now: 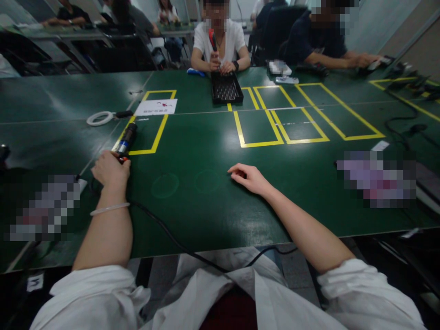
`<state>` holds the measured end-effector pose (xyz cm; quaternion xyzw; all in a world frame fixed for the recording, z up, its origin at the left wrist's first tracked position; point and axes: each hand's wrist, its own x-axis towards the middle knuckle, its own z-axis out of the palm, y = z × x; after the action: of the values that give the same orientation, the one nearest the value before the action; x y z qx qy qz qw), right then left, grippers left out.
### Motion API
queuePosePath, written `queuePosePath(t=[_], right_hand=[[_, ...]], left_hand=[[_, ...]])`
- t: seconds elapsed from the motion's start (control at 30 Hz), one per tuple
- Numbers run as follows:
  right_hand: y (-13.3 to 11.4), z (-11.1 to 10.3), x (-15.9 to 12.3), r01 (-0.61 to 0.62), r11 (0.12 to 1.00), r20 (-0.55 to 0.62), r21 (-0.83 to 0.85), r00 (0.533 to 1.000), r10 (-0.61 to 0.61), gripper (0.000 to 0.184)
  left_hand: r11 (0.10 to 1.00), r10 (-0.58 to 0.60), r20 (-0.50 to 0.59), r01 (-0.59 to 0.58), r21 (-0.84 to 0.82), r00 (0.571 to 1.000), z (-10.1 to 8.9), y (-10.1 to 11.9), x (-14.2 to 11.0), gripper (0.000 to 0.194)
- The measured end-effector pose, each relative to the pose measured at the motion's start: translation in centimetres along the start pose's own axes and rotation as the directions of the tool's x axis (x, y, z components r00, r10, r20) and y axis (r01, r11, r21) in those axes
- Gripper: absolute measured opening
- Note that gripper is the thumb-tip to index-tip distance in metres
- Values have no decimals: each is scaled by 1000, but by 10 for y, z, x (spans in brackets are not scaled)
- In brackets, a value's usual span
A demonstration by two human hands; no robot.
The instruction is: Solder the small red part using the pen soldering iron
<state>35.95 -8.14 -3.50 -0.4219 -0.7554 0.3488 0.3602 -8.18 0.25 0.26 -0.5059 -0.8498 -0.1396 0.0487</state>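
Tool (128, 136) of black cylinder form, with blue and silvery bands, is on the smooth dark green table (213, 220), near the flat white printed card (157, 106), at the side towards the person's rolled white sleeves (364, 293). I see the left hand (112, 168) touching the near end of this tool; its fingers are mostly hidden, so I cannot tell whether they close around it. The right hand (250, 178), further right than the card, is half-open, with fingers loosely bent. Left of the card lies a thin white ring (98, 123).
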Motion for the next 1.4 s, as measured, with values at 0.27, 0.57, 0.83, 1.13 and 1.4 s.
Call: queuePosePath(t=[0.27, 0.57, 0.83, 1.13, 1.4], right_hand=[[-1, 2, 1, 0, 1000, -7, 10, 1000, 0, 20], [4, 3, 1, -47, 988, -16, 149, 999, 50, 21], [-1, 8, 3, -186, 842, 126, 506, 982, 141, 31], [-3, 9, 3, -256, 734, 184, 629, 967, 178, 37], [-1, 10, 4, -209, 751, 150, 627, 978, 147, 37]], left_hand=[[989, 42, -206, -70, -131, 978, -3, 12, -11, 37], [483, 674, 282, -119, -867, 683, -11, 131, -113, 43], [427, 800, 393, 28, -904, 453, -16, 159, -165, 36], [353, 777, 354, 106, -930, 521, -7, 162, -177, 39], [352, 782, 351, 99, -931, 515, -6, 160, -177, 34]])
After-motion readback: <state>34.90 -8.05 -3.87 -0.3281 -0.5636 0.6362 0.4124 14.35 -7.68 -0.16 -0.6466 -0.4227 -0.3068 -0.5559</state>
